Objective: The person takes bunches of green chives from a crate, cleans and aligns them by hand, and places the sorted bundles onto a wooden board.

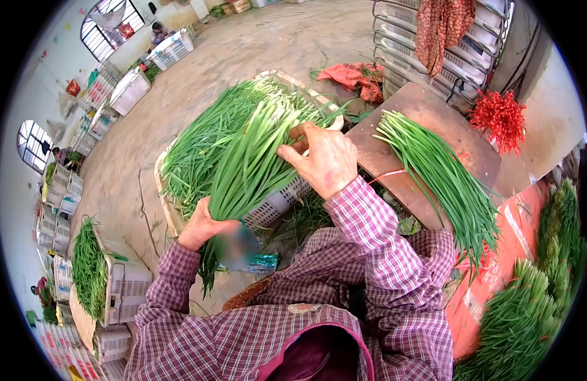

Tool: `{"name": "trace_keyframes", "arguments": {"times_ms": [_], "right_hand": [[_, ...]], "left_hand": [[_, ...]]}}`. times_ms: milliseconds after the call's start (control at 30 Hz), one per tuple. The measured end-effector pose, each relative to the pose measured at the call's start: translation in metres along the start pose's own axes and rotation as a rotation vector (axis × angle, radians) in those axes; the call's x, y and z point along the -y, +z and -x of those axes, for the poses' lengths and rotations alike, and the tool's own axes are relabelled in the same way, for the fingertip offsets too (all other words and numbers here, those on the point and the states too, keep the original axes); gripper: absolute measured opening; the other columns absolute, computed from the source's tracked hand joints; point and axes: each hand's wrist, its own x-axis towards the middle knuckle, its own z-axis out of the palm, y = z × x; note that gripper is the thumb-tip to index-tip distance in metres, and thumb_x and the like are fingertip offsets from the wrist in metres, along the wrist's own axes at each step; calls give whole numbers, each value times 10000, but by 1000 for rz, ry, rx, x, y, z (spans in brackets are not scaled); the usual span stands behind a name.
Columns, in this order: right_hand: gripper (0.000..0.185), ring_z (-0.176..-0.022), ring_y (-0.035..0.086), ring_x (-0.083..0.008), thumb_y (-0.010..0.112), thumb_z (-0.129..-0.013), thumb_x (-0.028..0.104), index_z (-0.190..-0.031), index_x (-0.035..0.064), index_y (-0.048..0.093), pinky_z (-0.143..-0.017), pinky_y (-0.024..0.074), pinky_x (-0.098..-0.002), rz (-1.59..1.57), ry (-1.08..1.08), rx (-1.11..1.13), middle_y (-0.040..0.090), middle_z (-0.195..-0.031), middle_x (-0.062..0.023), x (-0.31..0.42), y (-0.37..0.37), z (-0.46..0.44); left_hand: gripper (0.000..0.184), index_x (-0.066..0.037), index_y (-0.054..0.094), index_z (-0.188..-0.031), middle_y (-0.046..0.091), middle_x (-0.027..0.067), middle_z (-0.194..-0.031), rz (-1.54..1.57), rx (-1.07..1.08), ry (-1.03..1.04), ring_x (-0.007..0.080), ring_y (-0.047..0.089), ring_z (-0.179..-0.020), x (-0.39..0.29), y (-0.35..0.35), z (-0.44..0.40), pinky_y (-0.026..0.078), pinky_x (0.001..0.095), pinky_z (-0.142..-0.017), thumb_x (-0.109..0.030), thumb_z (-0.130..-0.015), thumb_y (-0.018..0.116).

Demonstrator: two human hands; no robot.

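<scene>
My left hand [208,227] is wrapped round the leafy end of a bunch of garlic chives [252,162], whose pale stem ends point up and away from me. At the stems' right side, my right hand [325,155] has its thumb and fingers curled in a pinch on some of the stalks. Behind the bunch, a white plastic crate [163,190] is heaped with more loose chives [211,120]. To the right of my right hand, another bunch of chives [443,171] lies on a brown board [427,101], its leaves hanging over the near edge.
Red ties [499,120] hang in a cluster at the board's far right. Stacked white crates [408,41] stand behind it, near an orange net bag [357,79]. Piled bunches [512,324] lie at lower right. Another filled crate [128,286] stands left; people sit along the far wall.
</scene>
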Motion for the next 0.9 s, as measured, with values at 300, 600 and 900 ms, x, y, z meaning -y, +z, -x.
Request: {"name": "trace_keyframes", "arguments": {"times_ms": [300, 600, 900], "right_hand": [[161, -644, 648, -291, 655, -706, 220, -773, 73, 645, -634, 505, -405, -15, 122, -43, 653, -654, -108, -13, 13, -4], [145, -646, 634, -310, 644, -736, 229, -759, 104, 574, -604, 500, -451, 344, 19, -325, 635, -712, -98, -80, -20, -20], [302, -708, 696, -191, 712, -798, 396, -905, 116, 681, -637, 540, -339, 46, -58, -3, 710, -770, -45, -28, -29, -1]], "left_hand": [[601, 13, 571, -1202, 666, 63, -1113, -119, -44, 63, 113, 594, -998, 4, 1, -8, 470, 291, -924, -68, -669, 836], [603, 19, 558, -1226, 665, 69, -1125, -270, -25, 167, 114, 593, -996, 14, -13, -7, 469, 289, -919, -79, -690, 817], [573, 21, 555, -1224, 705, 93, -1008, -406, -237, 249, 146, 654, -892, 10, -9, -13, 499, 290, -841, -90, -700, 759]]}}
